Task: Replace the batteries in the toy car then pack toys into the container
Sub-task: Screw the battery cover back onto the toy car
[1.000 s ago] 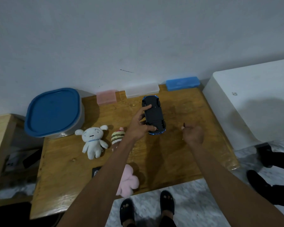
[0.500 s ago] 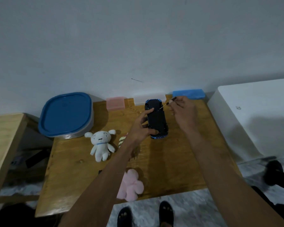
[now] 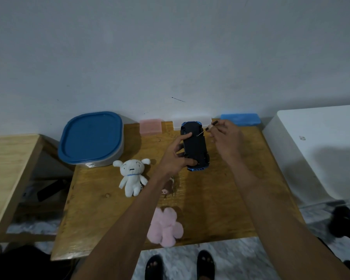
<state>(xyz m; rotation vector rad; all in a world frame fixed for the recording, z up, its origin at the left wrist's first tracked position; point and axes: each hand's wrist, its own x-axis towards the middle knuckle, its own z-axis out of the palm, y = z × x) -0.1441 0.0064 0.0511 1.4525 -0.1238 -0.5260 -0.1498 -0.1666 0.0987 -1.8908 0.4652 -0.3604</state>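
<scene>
A blue toy car lies upside down on the wooden table, its dark underside facing up. My left hand grips the car's left side, thumb near the close end and a finger on top. To the car's right, my right hand pinches a thin screwdriver whose tip touches the underside near the far end. A white plush dog lies left of my left arm. A pink flower plush sits near the table's front edge. The lidded blue container stands at the back left.
Pink, clear and blue small boxes line the wall behind the car. A small brown plush is partly hidden under my left arm. A white cabinet stands right, a pale wooden table left.
My right hand came from the table's right side up to the car with the screwdriver. Its tip now rests on the underside. My left hand kept holding the car.
</scene>
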